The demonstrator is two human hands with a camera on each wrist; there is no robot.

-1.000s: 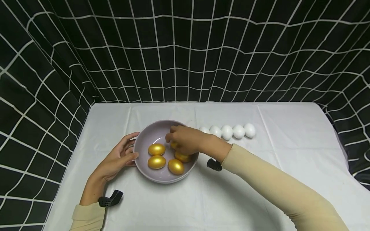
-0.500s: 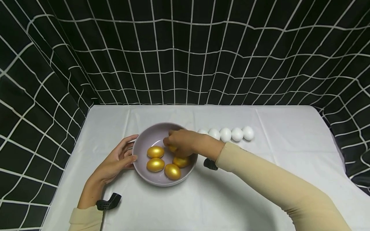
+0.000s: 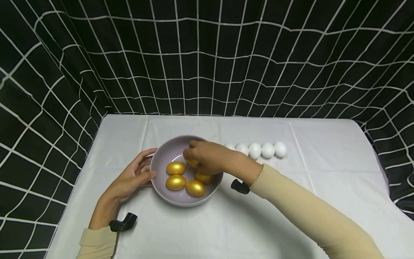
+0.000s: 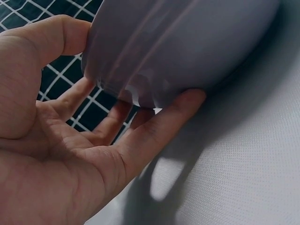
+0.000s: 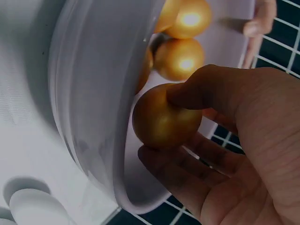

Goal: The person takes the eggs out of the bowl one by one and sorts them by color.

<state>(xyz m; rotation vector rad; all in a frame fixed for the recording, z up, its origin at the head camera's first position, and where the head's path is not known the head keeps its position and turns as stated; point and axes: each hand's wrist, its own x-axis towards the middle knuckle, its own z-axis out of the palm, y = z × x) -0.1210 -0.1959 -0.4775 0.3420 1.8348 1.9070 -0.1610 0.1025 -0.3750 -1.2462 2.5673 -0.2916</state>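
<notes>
A lilac bowl (image 3: 166, 154) stands on the table with several golden eggs (image 3: 175, 182) lying in it. My left hand (image 3: 130, 180) holds the bowl's left side, thumb at the rim and fingers spread against the outer wall, as the left wrist view shows. Inside the bowl, toward its right side, my right hand (image 3: 210, 156) pinches one golden egg (image 5: 161, 119) between thumb and fingers. In the head view that hand covers most of the held egg and part of another. More golden eggs (image 5: 179, 59) rest beside it in the right wrist view.
To the right of the bowl, several white eggs (image 3: 254, 151) form a row on the white tablecloth (image 3: 323, 154). The right forearm passes in front of the row's left end. A black curtain with white grid lines (image 3: 207, 64) surrounds the table's back and sides.
The golden egg at the bowl's front has shifted slightly left, up against its neighbour. Both hands stay nearly where they were, and the head view shifts a little.
</notes>
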